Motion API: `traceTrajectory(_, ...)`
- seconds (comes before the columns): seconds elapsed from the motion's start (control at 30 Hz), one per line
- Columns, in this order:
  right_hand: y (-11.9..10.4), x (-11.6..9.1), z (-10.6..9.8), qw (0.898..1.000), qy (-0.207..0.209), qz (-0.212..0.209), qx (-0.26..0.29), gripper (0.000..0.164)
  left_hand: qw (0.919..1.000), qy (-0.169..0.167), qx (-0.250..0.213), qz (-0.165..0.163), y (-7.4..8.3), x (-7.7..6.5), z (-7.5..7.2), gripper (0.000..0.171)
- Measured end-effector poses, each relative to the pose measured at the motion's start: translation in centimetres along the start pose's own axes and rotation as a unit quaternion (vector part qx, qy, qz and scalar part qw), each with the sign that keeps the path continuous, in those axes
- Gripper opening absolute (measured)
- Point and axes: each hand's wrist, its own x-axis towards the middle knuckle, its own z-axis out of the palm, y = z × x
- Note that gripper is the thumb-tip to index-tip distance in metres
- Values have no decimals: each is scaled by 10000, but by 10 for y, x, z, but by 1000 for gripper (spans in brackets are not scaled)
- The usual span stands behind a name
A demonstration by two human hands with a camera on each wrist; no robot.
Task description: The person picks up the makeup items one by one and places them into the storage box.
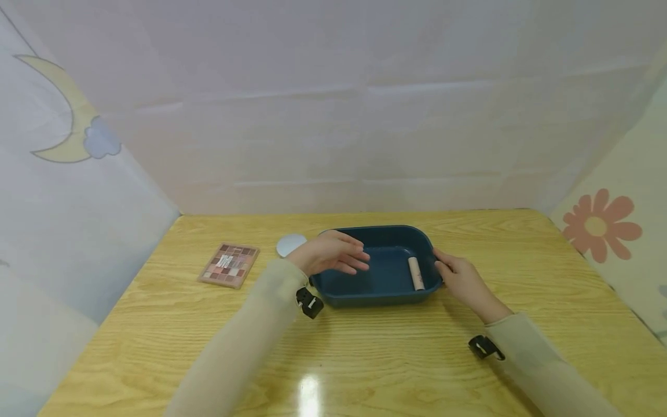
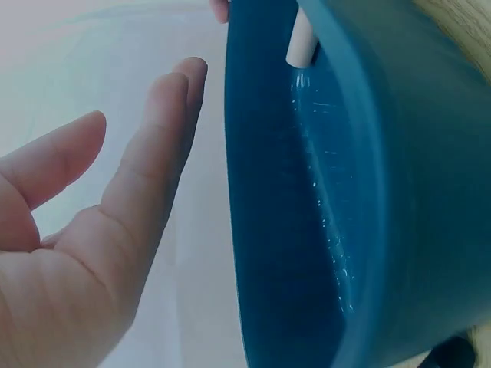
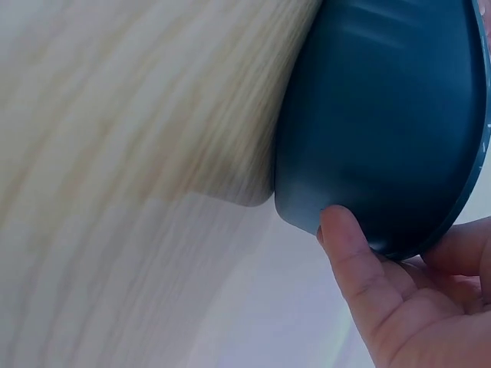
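Note:
A dark blue rectangular basin [image 1: 375, 300] with rounded corners sits on the table, and a small pale pink tube [image 1: 416, 273] lies inside it near the right end. My right hand [image 1: 466, 284] grips the basin's right end. In the right wrist view, the thumb and fingers of that hand [image 3: 399, 299] hold its rim and outer wall. Above the basin's left side is my left hand [image 1: 333, 252], fingers extended and nothing held. The left wrist view shows the same hand [image 2: 92, 238] beside the basin wall [image 2: 261, 192], with a gap between them.
To the left on the wooden table [image 1: 365, 359] lies a pinkish makeup palette [image 1: 229, 265] with a grid of coloured squares. A round pale silver disc [image 1: 289, 244] lies between the palette and the basin, partly behind the left wrist. Hanging cloth [image 1: 365, 145] encloses the table's back and sides.

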Motion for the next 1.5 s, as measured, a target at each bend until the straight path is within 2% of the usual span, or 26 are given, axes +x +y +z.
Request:
traceTrajectory(0.27,2,1,2,9999,109,-111,-63,46,9996,56,-128,233,-7,-16,-12,48)
traceTrajectory(0.53,3,2,0,9996,-23,189,210,51,9967,429,-397,571,-18,-30,-20,49)
traceTrajectory(0.77,4,3,-1,9997,-28,205,159,50,9950,530,-519,671,-25,-38,-26,50)
traceTrajectory(1.2,3,3,0,9997,-24,228,117,50,9879,744,-822,1085,-48,-55,-45,52)
traceTrajectory(1.5,6,2,1,9998,46,134,145,49,9824,1128,-1116,989,-60,-64,-56,50)
